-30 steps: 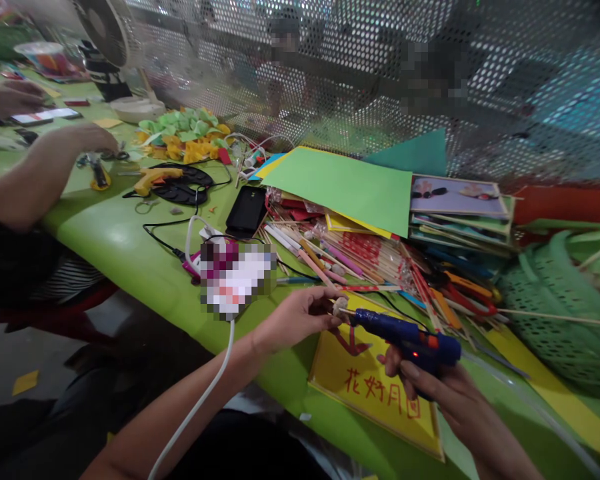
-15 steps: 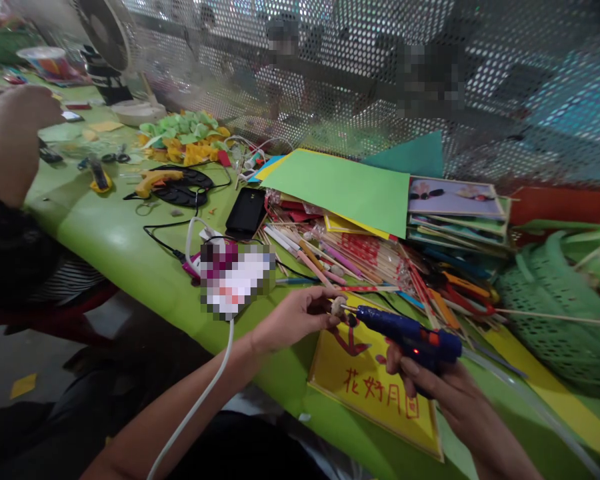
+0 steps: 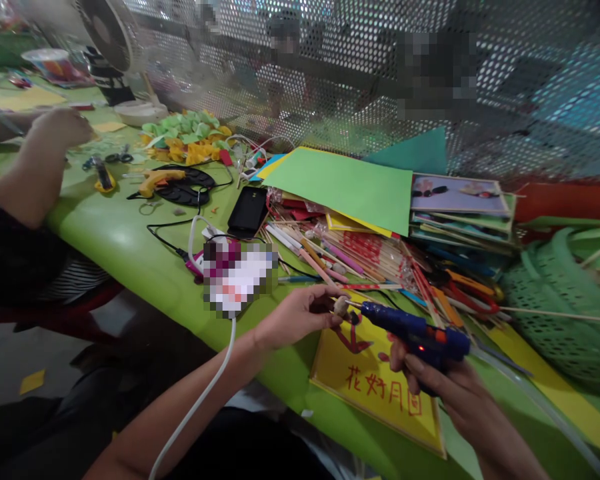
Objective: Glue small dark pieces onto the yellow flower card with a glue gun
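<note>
Two hands busy: our left hand [image 3: 293, 315] pinches a small bead [image 3: 341, 306] on a stick; our right hand [image 3: 437, 380] grips the blue glue gun [image 3: 413, 330], nozzle touching bead, above yellow sign [image 3: 375, 393] on the green table [image 3: 120, 240].

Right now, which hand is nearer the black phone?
Left. The left hand is just below the black phone; the right hand, holding the blue glue gun, is farther right.

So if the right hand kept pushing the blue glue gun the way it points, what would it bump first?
Probably the small pale bead pinched in the left hand; the glue gun in the right hand has its nozzle almost there already.
</note>
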The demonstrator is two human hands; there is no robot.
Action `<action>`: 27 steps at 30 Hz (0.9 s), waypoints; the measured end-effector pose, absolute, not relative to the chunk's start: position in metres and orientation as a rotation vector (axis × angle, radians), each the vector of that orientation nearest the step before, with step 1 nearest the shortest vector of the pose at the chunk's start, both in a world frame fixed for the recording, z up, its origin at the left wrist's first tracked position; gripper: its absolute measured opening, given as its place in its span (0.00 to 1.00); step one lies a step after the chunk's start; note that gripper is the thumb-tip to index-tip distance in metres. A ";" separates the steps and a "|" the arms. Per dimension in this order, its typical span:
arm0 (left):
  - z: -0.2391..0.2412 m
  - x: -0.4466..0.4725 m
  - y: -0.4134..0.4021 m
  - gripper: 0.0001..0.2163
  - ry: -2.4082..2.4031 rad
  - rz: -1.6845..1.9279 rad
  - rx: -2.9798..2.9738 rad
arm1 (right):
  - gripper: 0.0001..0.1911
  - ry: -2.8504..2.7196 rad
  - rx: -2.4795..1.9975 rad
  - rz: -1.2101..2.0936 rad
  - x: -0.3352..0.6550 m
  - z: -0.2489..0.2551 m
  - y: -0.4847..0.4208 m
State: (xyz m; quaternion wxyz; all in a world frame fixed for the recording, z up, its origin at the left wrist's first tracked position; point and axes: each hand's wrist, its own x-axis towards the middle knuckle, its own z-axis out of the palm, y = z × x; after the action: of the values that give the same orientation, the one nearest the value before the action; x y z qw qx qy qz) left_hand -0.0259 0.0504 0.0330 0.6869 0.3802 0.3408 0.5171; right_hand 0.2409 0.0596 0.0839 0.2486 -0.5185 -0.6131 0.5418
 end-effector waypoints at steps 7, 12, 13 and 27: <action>0.035 -0.026 0.051 0.25 0.774 1.169 0.842 | 0.22 -1.719 -1.439 1.504 0.246 0.075 0.059; 0.037 -0.026 0.051 0.25 0.763 1.165 0.846 | 0.22 -1.726 -1.489 1.475 0.250 0.070 0.057; 0.037 -0.026 0.051 0.25 0.764 1.165 0.845 | 0.22 -1.731 -1.495 1.475 0.250 0.071 0.057; 0.037 -0.027 0.052 0.25 0.726 1.171 0.842 | 0.21 -1.745 -1.500 1.494 0.252 0.070 0.058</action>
State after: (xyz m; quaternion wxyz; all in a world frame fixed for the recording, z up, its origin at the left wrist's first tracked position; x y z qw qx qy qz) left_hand -0.0274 0.0522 0.0371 0.6912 0.3767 0.3249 0.5241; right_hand 0.2520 0.0579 0.0695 0.1977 -0.5358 -0.6235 0.5339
